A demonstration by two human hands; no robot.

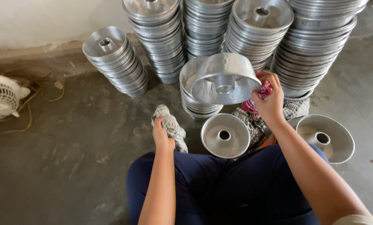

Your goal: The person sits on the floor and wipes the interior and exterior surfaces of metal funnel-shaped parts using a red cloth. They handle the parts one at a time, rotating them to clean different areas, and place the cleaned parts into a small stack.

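Fingers (265,83) of the right hand pinched the light, stiff, likely slippery pan (224,79) at its three-o'clock rim, while the left hand (161,135) gripped a soft rag (172,127).

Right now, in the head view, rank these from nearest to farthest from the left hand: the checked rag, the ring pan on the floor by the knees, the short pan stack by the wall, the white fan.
1. Checked rag: gripped in the left hand.
2. Ring pan: on the floor to its right.
3. Short pan stack: up and left, by the wall.
4. White fan: at the far left edge.
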